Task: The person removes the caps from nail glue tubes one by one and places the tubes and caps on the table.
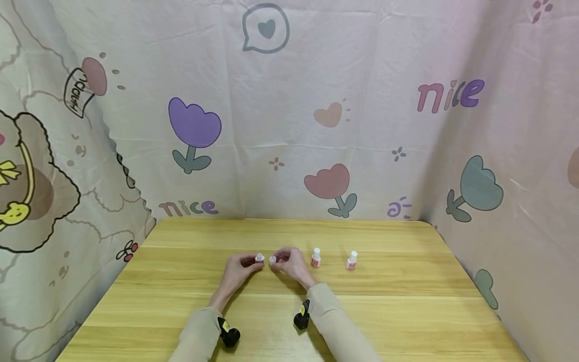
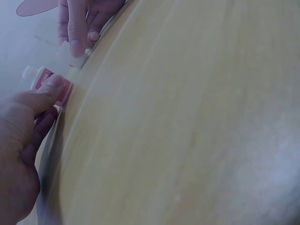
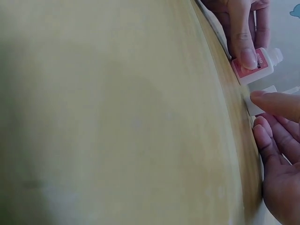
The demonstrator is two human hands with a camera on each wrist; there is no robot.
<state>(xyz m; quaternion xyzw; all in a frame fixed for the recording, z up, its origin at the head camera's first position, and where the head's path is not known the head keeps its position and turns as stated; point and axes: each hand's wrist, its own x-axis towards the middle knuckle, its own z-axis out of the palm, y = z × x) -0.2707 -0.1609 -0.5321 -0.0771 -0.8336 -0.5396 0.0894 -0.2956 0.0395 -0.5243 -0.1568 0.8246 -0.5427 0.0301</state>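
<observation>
My left hand (image 1: 236,271) pinches a small white bottle (image 1: 260,259) between thumb and fingers. In the left wrist view the bottle's pink-red label (image 2: 43,78) shows, partly covered by the thumb. A narrow pale nozzle (image 3: 277,56) stands bare at its top in the right wrist view. Just to the right, my right hand (image 1: 291,264) pinches a small white cap (image 3: 255,104) between thumb and fingertips. The cap is apart from the bottle, a short gap between the two hands. Both hands are low over the wooden table (image 1: 271,236).
Two more white bottles with pink-red labels stand upright right of my hands, a nearer one (image 1: 316,258) and one farther right (image 1: 352,260); both carry white tops. A patterned cloth (image 1: 280,125) hangs behind the table and along its sides.
</observation>
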